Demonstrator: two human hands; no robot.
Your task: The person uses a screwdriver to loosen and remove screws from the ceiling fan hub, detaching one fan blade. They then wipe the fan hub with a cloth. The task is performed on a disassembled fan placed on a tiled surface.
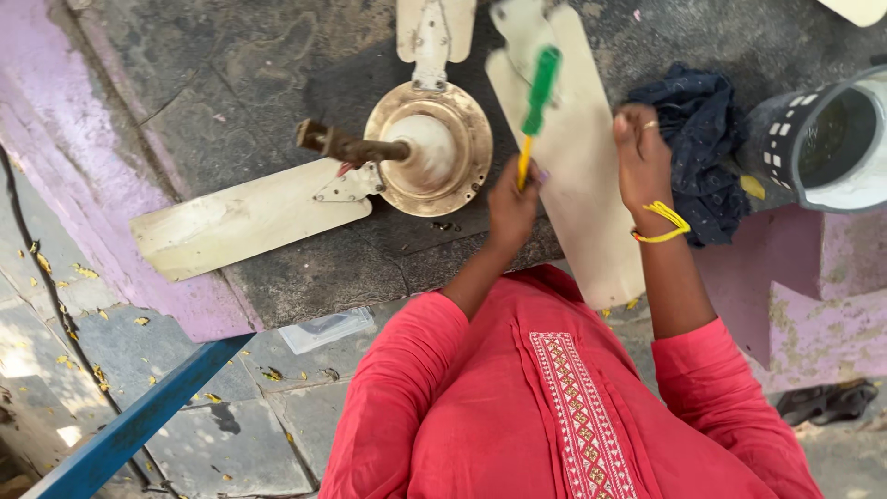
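Red sleeves nearest. Left hand (pixel 511 205) clamped on green-handled screwdriver (pixel 537 102); right hand (pixel 642 157) pressed flat on loose fan blade (pixel 577 176) beside the ceiling fan motor (pixel 430 148). Blade likely light, thin, bendable; best steadied near its bracket end.

A red top with long sleeves is worn. A white and red stitched strip (pixel 580 416) is seen running down its front. Above that strip, a yellow thread band (pixel 662 222) is tied round the right wrist.
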